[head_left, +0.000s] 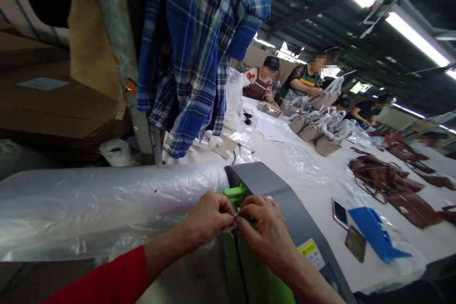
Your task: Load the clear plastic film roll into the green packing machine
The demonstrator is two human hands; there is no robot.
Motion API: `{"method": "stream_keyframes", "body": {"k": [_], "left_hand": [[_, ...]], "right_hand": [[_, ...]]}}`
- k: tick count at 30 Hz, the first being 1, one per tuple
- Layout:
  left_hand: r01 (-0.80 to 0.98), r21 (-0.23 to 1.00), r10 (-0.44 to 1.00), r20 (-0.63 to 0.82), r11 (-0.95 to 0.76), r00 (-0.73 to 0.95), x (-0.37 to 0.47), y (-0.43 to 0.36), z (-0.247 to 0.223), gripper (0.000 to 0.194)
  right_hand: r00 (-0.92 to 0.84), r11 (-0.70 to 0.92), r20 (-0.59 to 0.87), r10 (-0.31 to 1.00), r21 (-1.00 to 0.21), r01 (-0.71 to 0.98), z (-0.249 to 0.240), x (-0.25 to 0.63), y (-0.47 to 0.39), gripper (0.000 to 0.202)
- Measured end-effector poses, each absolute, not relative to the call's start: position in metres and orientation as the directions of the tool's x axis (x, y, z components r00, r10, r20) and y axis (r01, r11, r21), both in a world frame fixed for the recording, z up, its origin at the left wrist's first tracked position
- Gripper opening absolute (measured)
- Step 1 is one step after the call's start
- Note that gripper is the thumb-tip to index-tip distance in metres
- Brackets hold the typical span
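Note:
A large roll of clear plastic film (pixel 107 199) lies across the left, its right end against a grey and green machine (pixel 261 178). Over the machine's green part, my left hand (pixel 210 216) is closed in a pinch on a whitish edge of the film. My right hand (pixel 261 225) meets it there, thumb and fingertips pinched together at the same spot. What lies between the right fingertips is mostly hidden. A green lever (pixel 234 192) sticks out just above the hands.
A blue plaid shirt (pixel 199 47) hangs beside a metal post (pixel 116 42). Cardboard stacks (pixel 46 99) stand at left. On the white table (pixel 270 156) lie beige bags (pixel 309 133), brown bags (pixel 413 204), two phones (pixel 340 213) and a blue piece (pixel 370 232). Several people work beyond.

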State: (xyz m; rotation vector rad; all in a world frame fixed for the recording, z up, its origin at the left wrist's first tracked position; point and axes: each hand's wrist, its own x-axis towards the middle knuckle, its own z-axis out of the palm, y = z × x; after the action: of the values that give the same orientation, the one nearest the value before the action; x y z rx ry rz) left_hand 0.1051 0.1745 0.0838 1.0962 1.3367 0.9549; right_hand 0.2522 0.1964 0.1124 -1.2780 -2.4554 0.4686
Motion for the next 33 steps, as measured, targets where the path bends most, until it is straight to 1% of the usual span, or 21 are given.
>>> {"method": "stream_keyframes", "body": {"k": [3,12,17,22,28,33], "left_hand": [[0.054,0.970,0.969,-0.241,0.238,0.053,0.107,0.174,0.081,0.003],[0.039,0.978,0.977,-0.205,0.203,0.057,0.109,0.172,0.076,0.007],[0.013,0.979,0.979,-0.202,0.202,0.029,0.110,0.172,0.073,0.008],[-0.040,0.978,0.977,-0.208,0.206,-0.038,0.115,0.174,0.068,0.006],[-0.030,0.978,0.978,-0.208,0.208,-0.009,0.119,0.173,0.067,0.009],[0.039,0.981,0.981,-0.190,0.191,-0.037,0.121,0.170,0.068,0.011]], "right_hand": [[-0.536,0.530,0.127,0.835,-0.449,0.719,0.111,0.251,0.199,0.013],[-0.532,0.536,0.158,0.832,-0.479,0.695,0.105,0.253,0.201,0.016],[-0.543,0.540,0.138,0.828,-0.454,0.708,0.106,0.253,0.201,0.017],[-0.554,0.554,0.134,0.821,-0.415,0.721,0.106,0.252,0.205,0.018],[-0.578,0.576,0.119,0.807,-0.375,0.727,0.108,0.254,0.211,0.014],[-0.568,0.550,0.119,0.815,-0.467,0.692,0.115,0.256,0.215,0.017]]}}
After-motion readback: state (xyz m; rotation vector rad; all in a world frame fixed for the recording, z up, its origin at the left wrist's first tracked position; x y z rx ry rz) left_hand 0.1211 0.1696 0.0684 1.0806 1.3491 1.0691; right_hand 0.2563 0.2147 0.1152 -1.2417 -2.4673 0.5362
